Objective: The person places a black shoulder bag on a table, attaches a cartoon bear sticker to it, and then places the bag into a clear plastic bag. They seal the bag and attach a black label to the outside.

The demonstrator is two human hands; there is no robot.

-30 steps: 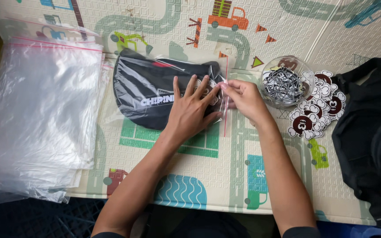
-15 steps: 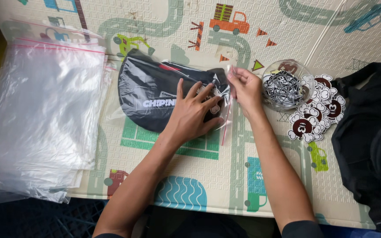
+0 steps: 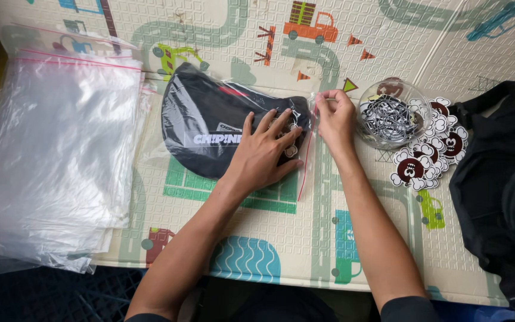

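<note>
A black pouch with white lettering (image 3: 210, 122) lies inside a clear zip bag with a pink seal strip (image 3: 306, 155) on a play mat printed with roads and vehicles (image 3: 222, 36). My left hand (image 3: 263, 152) presses flat on the bagged pouch, fingers spread. My right hand (image 3: 334, 114) pinches the top end of the bag's pink seal strip, just right of the pouch.
A thick stack of clear zip bags (image 3: 49, 155) lies at the left. A clear bowl of small dark and white items (image 3: 391, 116) stands right of my right hand, with round stickers (image 3: 427, 155) beside it. Black fabric (image 3: 502, 191) fills the right edge.
My right hand has slid up along the bag's seal strip from its middle to the top end. My left hand stays pressed on the pouch.
</note>
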